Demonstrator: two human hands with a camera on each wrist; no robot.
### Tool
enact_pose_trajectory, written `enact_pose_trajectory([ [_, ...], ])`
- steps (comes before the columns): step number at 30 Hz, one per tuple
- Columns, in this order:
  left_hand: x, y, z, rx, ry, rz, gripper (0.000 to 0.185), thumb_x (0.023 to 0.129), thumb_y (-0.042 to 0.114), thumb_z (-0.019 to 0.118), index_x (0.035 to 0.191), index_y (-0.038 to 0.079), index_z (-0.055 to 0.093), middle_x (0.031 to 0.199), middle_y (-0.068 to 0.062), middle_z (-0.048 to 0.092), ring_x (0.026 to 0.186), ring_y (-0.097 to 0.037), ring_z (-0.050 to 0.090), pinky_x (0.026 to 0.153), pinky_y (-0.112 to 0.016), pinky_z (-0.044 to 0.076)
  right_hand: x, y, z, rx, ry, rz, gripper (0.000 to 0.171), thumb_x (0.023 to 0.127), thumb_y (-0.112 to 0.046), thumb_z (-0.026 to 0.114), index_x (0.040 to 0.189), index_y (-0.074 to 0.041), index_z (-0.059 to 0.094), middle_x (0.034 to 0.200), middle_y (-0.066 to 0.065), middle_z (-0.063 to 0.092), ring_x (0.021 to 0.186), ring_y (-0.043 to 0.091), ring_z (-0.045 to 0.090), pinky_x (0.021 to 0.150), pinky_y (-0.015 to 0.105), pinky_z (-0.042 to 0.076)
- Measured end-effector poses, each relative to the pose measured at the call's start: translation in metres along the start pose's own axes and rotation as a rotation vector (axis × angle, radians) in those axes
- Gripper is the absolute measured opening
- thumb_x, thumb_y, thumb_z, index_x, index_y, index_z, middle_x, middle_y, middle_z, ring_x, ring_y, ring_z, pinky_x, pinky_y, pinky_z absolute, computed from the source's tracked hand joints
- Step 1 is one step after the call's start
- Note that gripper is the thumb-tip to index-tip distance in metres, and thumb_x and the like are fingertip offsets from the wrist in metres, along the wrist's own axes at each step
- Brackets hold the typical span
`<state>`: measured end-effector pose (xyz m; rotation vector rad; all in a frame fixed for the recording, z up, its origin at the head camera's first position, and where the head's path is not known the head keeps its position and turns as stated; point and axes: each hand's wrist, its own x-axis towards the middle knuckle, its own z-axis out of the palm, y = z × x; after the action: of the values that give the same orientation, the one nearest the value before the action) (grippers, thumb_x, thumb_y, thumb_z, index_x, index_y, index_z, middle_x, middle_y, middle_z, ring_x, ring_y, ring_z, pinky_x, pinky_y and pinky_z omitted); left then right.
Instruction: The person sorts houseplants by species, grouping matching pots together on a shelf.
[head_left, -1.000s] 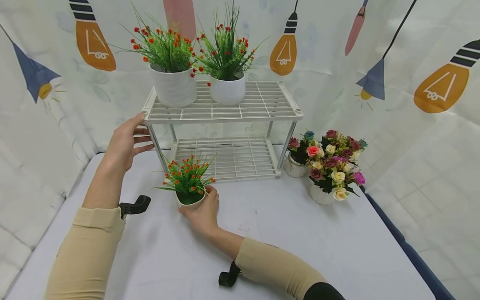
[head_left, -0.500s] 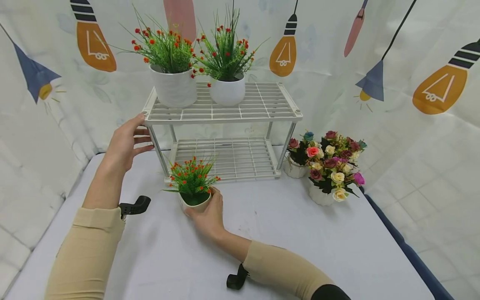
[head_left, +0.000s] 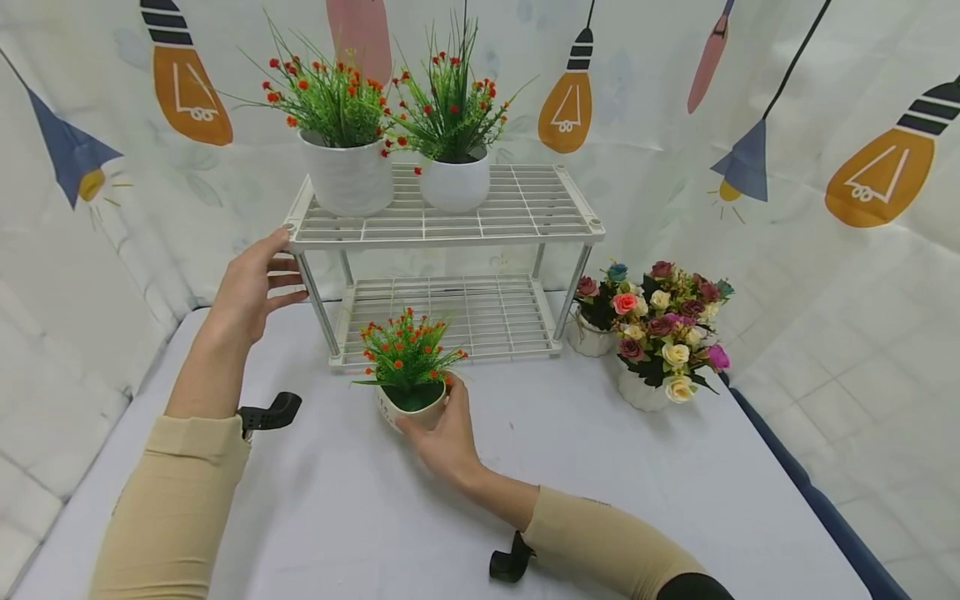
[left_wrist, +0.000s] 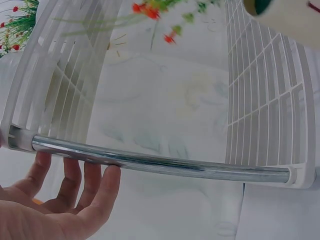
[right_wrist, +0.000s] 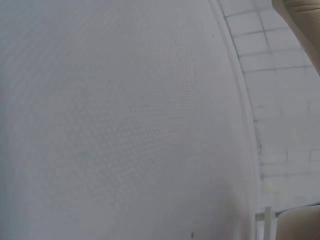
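Observation:
My right hand grips a small cream pot of green sprigs with orange buds, held just above or on the white table in front of the rack's lower tier. My left hand rests with straight fingers against the left front corner of the white two-tier wire rack. In the left wrist view those fingers lie along the chrome post, and the small pot shows at the top right. The right wrist view holds only white cloth.
Two larger white pots of red-budded greenery stand on the rack's top tier at the left. Two pots of mixed roses sit right of the rack. The table ends at a dark edge on the right.
My right hand has carried the small pot to the right and a little nearer the rack's middle. The left hand has stayed at the rack's corner.

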<state>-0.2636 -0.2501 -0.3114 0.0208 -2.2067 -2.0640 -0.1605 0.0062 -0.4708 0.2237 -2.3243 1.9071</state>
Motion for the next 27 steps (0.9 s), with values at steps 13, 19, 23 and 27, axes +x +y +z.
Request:
enact_pose_trajectory([
  [13, -0.001, 0.001, 0.0, -0.025, -0.01, -0.007, 0.051, 0.104, 0.056, 0.051, 0.133, 0.014, 0.056, 0.118, -0.005, 0.047, 0.103, -0.021, 0.052, 0.076, -0.025, 0.056, -0.002, -0.038, -0.054, 0.012, -0.043, -0.034, 0.082, 0.088, -0.018, 0.084, 0.15, -0.004, 0.032, 0.146, 0.011, 0.043, 0.137, 0.024, 0.042, 0.111, 0.05, 0.037],
  [19, -0.003, 0.002, 0.001, 0.032, -0.001, 0.019, 0.052, 0.103, 0.06, 0.049, 0.132, 0.017, 0.058, 0.119, -0.005, 0.047, 0.105, -0.022, 0.052, 0.077, -0.025, 0.055, -0.003, -0.058, -0.085, -0.001, -0.048, -0.035, 0.084, 0.089, -0.017, 0.083, 0.152, -0.006, 0.029, 0.148, 0.011, 0.042, 0.137, 0.026, 0.041, 0.11, 0.05, 0.037],
  [23, -0.002, 0.002, 0.001, 0.04, 0.001, 0.02, 0.05, 0.103, 0.061, 0.05, 0.13, 0.02, 0.059, 0.12, -0.006, 0.047, 0.106, -0.022, 0.052, 0.077, -0.025, 0.055, -0.002, -0.071, -0.105, -0.021, -0.024, -0.056, 0.084, 0.089, -0.016, 0.083, 0.152, -0.004, 0.029, 0.148, 0.012, 0.041, 0.138, 0.025, 0.039, 0.112, 0.05, 0.035],
  [27, -0.001, 0.002, 0.0, 0.022, -0.004, 0.002, 0.053, 0.102, 0.061, 0.051, 0.132, 0.018, 0.058, 0.12, -0.006, 0.047, 0.106, -0.022, 0.052, 0.077, -0.026, 0.056, 0.002, -0.085, -0.126, -0.027, 0.002, -0.106, 0.08, 0.091, -0.016, 0.081, 0.151, -0.004, 0.03, 0.147, 0.012, 0.041, 0.137, 0.024, 0.039, 0.113, 0.05, 0.034],
])
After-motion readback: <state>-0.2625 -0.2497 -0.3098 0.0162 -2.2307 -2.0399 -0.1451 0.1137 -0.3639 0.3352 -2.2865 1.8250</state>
